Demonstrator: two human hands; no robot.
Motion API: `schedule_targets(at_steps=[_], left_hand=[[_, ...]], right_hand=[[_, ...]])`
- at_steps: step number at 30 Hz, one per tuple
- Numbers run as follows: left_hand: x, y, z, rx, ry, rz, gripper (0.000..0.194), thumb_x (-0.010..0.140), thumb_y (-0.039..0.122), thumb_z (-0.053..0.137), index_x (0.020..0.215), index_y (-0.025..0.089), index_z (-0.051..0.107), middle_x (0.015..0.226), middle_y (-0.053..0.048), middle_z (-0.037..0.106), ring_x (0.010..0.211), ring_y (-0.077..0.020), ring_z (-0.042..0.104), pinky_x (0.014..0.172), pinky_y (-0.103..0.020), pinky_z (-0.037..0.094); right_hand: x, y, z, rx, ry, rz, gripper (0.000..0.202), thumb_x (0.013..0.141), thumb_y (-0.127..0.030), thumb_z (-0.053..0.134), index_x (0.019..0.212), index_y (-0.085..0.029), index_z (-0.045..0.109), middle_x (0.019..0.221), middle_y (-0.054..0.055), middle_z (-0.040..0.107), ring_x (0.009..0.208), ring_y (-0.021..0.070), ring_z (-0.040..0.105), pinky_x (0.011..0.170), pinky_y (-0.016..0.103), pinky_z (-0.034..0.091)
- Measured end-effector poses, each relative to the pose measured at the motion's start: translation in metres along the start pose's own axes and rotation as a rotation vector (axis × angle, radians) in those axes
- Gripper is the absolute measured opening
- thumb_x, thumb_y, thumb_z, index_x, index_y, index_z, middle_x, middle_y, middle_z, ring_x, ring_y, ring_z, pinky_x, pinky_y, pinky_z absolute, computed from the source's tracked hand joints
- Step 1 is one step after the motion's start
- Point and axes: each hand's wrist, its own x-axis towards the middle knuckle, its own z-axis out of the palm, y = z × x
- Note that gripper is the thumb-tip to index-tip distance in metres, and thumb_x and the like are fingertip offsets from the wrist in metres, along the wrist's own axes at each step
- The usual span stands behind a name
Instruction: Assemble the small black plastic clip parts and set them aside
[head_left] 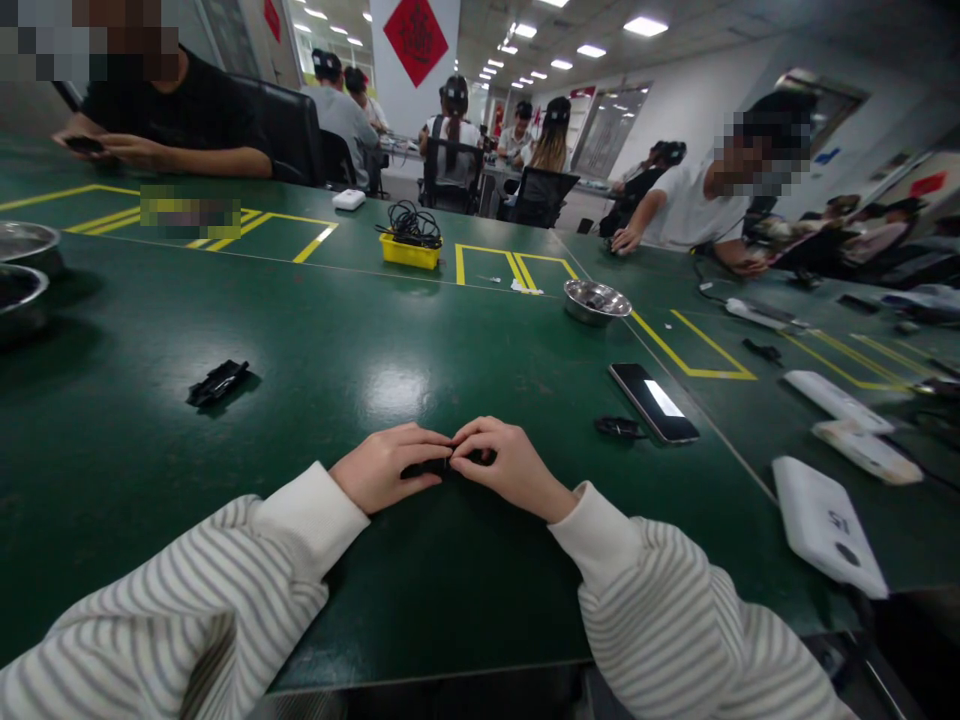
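Both hands meet above the green table (375,560), near its front edge. My left hand (388,465) is closed, fingertips and thumb around a small black piece (429,467). From the other side, my right hand (514,465) pinches at the same piece with thumb and forefinger. Most of the piece is hidden by the fingers, so its kind cannot be made out. A black part (217,384) that looks like plastic lies to the left of my hands. Right of them rest a small black bundle (619,428) and a phone (654,402) with a lit screen.
Further back stand a yellow tray (409,252) of black cables and a steel bowl (598,302). More steel bowls (22,298) are at the far left. White devices (829,525) line the right side. People sit across the table, one person's hand (625,240) near the far edge.
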Motion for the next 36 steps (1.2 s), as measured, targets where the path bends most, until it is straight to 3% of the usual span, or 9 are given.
schedule_targets(at_steps=[10,23,30,36], left_hand=[[0.000,-0.001,0.000,0.013,-0.012,-0.005,0.024,0.077,0.022,0.053,0.100,0.016,0.058,0.102,-0.007,0.061,0.087,-0.0163,0.056,0.075,-0.029,0.047],[-0.001,-0.001,0.001,0.069,0.013,0.032,0.024,0.078,0.022,0.052,0.099,0.015,0.058,0.100,-0.008,0.061,0.086,-0.0172,0.057,0.074,-0.029,0.049],[-0.003,0.003,0.002,0.158,-0.038,0.103,0.026,0.081,0.025,0.049,0.103,0.013,0.056,0.103,-0.010,0.060,0.085,-0.0185,0.056,0.073,-0.031,0.048],[0.000,0.003,0.004,0.160,-0.077,0.161,0.027,0.083,0.025,0.046,0.105,0.012,0.055,0.105,-0.011,0.059,0.086,-0.0193,0.055,0.073,-0.032,0.049]], right_hand=[[-0.001,-0.003,0.003,-0.071,0.019,0.002,0.006,0.070,-0.020,0.059,0.068,-0.018,0.064,0.084,0.002,0.062,0.081,0.0135,0.053,0.073,0.027,0.041],[0.000,-0.004,0.003,-0.046,0.038,0.045,0.004,0.069,-0.021,0.061,0.067,-0.018,0.063,0.082,0.001,0.063,0.078,0.0127,0.054,0.068,0.025,0.041],[0.005,0.009,-0.010,-0.082,0.230,0.153,0.014,0.077,-0.024,0.052,0.074,-0.017,0.063,0.075,0.002,0.062,0.067,0.0109,0.053,0.059,0.023,0.039],[0.011,0.019,-0.004,-0.155,0.142,0.130,0.016,0.072,-0.028,0.059,0.084,-0.021,0.066,0.079,0.001,0.061,0.062,0.0091,0.049,0.061,0.023,0.039]])
